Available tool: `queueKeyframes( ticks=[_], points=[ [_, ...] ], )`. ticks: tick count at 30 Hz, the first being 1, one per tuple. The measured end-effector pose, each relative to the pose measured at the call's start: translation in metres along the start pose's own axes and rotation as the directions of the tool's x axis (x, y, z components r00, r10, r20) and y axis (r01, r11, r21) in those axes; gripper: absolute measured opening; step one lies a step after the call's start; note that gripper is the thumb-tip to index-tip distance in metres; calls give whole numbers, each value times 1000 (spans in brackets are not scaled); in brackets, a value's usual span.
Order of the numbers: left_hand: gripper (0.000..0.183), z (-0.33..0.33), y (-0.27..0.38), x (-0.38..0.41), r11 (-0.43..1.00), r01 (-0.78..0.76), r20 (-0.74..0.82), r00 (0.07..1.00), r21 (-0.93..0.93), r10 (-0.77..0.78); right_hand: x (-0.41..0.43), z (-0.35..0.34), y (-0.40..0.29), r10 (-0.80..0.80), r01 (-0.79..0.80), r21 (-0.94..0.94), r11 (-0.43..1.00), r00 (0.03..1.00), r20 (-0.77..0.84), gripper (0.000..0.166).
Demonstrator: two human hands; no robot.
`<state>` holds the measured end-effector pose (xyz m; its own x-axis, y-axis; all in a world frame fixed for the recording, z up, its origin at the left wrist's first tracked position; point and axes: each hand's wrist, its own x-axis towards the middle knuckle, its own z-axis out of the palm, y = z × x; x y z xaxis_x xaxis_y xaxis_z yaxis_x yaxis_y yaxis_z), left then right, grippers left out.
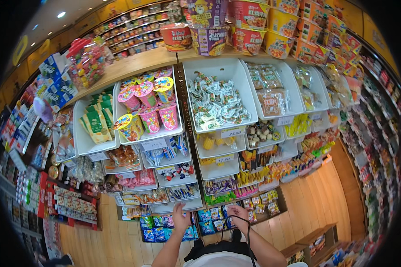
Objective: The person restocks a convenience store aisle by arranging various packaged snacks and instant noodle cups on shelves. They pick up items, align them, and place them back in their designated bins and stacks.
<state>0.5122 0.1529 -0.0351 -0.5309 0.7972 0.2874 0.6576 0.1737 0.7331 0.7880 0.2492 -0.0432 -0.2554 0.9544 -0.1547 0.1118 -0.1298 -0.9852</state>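
My left hand [181,218] reaches forward at the lower middle, fingers apart and nothing seen in it, in front of a low white plastic bin [177,206]. To its right is my right hand [238,213], fingers curled, above packaged snacks in a low tray; whether it holds anything is unclear. A black cable [249,233] runs past this hand and down my front. Before me rises a tiered rack of white bins: one has green-and-white wrapped sweets [217,100], another pink and yellow lidded cups [148,103], another green-and-cream packets [98,120].
Instant noodle tubs [209,40] stand stacked on the wooden top shelf [137,61], with a red-lidded candy jar [86,63] at its left. Packed shelves [381,143] line the right. A wooden crate [317,245] stands low right. Another person's foot [65,260] shows at lower left.
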Motion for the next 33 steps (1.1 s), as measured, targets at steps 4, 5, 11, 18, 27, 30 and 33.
queueKeyframes(
  ticks=[4,5,11,18,27,30,33],
  points=[
    [28,14,25,-55,987,154,49,987,-39,-152,6,-46,-10,42,-46,81,996,998,57,21],
    [27,16,33,-60,985,165,60,985,-45,-163,8,-55,-12,8,-12,65,998,997,73,20],
    [26,0,107,-6,965,217,31,976,-147,-215,44,-81,-14,8,-13,35,999,989,151,17],
    [31,-124,185,147,972,-235,-416,883,7,217,81,-63,-122,-107,105,24,994,980,169,18],
    [70,-225,215,281,868,-269,-499,730,418,467,115,2,-295,-450,462,-7,887,868,209,25],
    [78,-228,194,298,846,-228,-441,771,483,459,119,28,-344,-504,514,7,858,837,211,26],
    [81,-225,184,300,865,-223,-409,810,449,421,118,36,-359,-512,520,15,854,836,200,26]
  ],
)
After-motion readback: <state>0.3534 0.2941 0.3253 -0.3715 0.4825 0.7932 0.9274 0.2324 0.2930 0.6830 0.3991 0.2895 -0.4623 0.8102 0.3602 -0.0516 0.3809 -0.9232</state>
